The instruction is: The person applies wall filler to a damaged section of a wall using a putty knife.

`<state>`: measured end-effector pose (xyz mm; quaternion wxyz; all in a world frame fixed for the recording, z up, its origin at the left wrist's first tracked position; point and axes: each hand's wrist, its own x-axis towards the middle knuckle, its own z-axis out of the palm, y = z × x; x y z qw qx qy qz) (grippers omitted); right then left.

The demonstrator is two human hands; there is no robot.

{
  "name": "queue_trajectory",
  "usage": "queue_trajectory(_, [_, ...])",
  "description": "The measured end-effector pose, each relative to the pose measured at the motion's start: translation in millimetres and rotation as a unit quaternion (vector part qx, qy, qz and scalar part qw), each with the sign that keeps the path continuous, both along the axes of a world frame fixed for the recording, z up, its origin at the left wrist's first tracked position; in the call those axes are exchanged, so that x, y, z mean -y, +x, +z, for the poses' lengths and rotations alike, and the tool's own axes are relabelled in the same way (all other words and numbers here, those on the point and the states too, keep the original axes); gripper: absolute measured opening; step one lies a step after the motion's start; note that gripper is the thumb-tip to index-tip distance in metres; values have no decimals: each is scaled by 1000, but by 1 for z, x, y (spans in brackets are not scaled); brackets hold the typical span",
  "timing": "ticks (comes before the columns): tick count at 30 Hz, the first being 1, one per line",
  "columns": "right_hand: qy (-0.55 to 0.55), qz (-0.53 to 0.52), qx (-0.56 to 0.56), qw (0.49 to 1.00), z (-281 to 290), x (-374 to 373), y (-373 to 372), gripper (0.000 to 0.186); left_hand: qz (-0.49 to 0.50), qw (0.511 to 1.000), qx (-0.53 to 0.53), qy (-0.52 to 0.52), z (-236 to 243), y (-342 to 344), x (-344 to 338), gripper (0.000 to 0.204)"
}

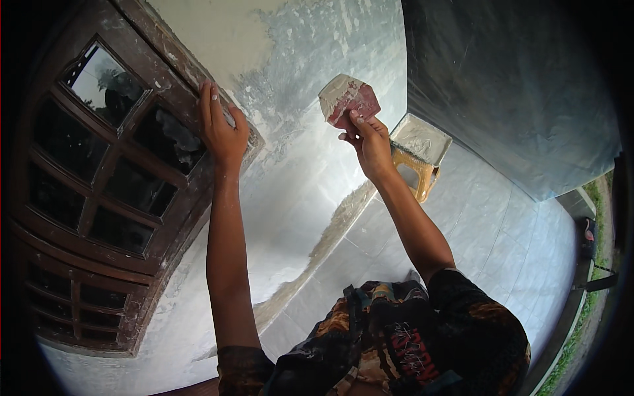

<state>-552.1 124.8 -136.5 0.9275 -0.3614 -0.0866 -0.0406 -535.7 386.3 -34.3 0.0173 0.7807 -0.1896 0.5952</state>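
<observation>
One wall (310, 171) borders a window (121, 142). A stool (424, 177) bears a tray (445, 150) holding pale paste (421, 138). The left hand (226, 135) lies half-spread at the window's edge; the right hand (374, 150) pinches a red, paste-smeared scraper (353, 102) before the wall.

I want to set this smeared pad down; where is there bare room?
Bare floor tiles stretch between the yellow stool, dark surface and right sleeve; a smaller patch lies between the wall's foot and right forearm. The stool top is crowded by a tray of pale paste.
</observation>
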Motion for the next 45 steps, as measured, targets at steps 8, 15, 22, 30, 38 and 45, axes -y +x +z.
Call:
queue_trajectory(8, [-19,25,-50,998,-58,120,24,13,-88,983,-117,-114,-97,27,138,43])
queue_trajectory(15, [-104,0,-107,989,-114,213,54,17,-129,937,-269,-182,-176,60,247,48])
queue_trajectory(22, [-123,-21,-174,977,-167,257,110,22,-158,901,-362,-178,-239,117,307,50])
queue_trajectory(30, [-207,-44,-237,948,-266,304,219,23,-178,852,-454,-192,-329,226,346,49])
queue_trajectory(38, [-360,-27,-349,865,-418,344,303,27,-142,758,-611,-179,-426,290,350,51])
queue_trajectory(45, [-680,-40,-219,699,-498,324,341,17,-95,722,-660,-184,-490,296,359,50])
